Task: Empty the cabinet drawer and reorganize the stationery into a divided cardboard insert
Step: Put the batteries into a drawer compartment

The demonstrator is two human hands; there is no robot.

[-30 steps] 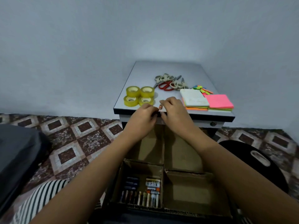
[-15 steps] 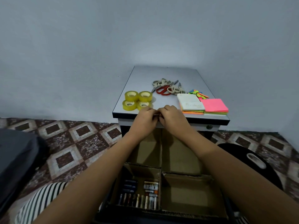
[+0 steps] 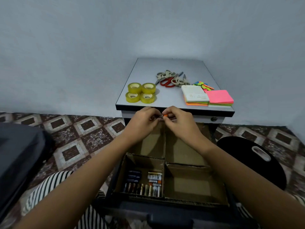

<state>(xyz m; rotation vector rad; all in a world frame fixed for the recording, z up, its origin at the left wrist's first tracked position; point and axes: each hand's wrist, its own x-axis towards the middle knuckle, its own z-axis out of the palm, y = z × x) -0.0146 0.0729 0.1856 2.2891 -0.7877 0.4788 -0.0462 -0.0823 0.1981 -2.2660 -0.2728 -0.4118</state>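
My left hand [image 3: 142,120] and my right hand [image 3: 179,122] meet just below the cabinet top's front edge, above the open drawer. Their fingertips pinch small cylindrical batteries [image 3: 165,115]; an orange end shows, and the rest is hidden by my fingers. Below lies the divided cardboard insert [image 3: 165,142] in the drawer. Its near left compartment holds several batteries [image 3: 145,184]. The near right compartment [image 3: 193,184] shows only bare cardboard. The far compartments are partly hidden by my hands.
On the grey cabinet top [image 3: 171,98] sit several yellow tape rolls [image 3: 141,95], several scissors [image 3: 171,79], stacked sticky notes [image 3: 219,97] and coloured page flags [image 3: 203,85]. A black cushion [image 3: 244,156] lies on the tiled floor at right, a dark bag [image 3: 18,156] at left.
Both hands have drawn back from the cabinet top's edge toward me and now hover over the drawer. An orange end now shows between the fingertips.
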